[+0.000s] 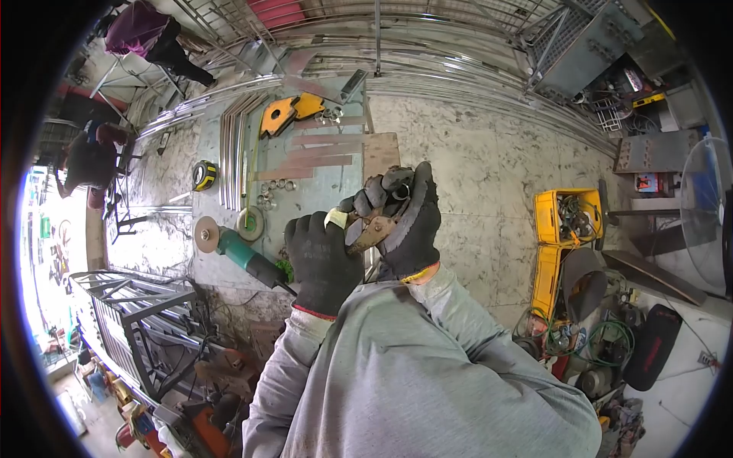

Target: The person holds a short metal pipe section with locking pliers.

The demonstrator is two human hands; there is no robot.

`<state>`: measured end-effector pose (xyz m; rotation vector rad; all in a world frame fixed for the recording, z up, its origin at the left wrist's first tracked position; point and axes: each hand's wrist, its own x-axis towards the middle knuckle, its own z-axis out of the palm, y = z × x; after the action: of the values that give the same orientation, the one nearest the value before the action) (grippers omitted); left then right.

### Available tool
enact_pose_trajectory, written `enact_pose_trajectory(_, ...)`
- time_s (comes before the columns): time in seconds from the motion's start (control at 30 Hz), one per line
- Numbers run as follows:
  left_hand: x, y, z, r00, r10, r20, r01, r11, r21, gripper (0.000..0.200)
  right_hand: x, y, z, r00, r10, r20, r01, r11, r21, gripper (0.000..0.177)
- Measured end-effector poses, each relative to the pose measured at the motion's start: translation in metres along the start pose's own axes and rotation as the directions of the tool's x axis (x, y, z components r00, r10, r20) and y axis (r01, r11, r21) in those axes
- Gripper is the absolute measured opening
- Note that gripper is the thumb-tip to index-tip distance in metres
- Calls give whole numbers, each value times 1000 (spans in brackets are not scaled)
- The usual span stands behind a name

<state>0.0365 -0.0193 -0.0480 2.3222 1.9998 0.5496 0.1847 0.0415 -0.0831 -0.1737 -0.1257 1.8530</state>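
Observation:
Both hands wear black gloves and meet in front of the chest. My right hand (414, 225) is closed round a dark, worn metal part (374, 230) with a rounded, ring-like end at its top. My left hand (324, 258) has its fingers wrapped against the lower left side of the same part; a pale patch shows at its fingertips. The gloves hide much of the part, so its kind is unclear. Left of my left hand lies a green angle grinder (243, 253) with a round disc. A brown board (380, 151) lies just beyond the hands.
Yellow magnet holders (278, 116), flat metal strips (324, 151), small rings and a tape measure (204, 175) lie on the work surface (210, 263). Yellow crates (547, 221) stand right. Metal frames (145, 324) are at lower left. A person (149, 34) is at upper left.

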Motion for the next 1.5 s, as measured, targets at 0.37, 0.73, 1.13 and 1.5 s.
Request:
enact_pose_trajectory(0.37,-3,-1,8,998,-57,39,57,998,-12,57,2,1,12,993,-15,-121,0,992,-123,64)
enact_pose_trajectory(0.73,-6,-1,14,994,-79,75,80,997,-6,50,4,1,-5,997,-6,-83,-6,990,-139,63)
enact_pose_trajectory(1.13,0,-44,-28,985,158,-73,-151,985,85,45,-13,-41,-21,962,224,-154,-272,777,-568,66)
enact_pose_trajectory(1.5,-4,-66,-31,973,218,-77,-215,976,44,59,-50,-17,-22,966,218,138,-49,679,-732,62)
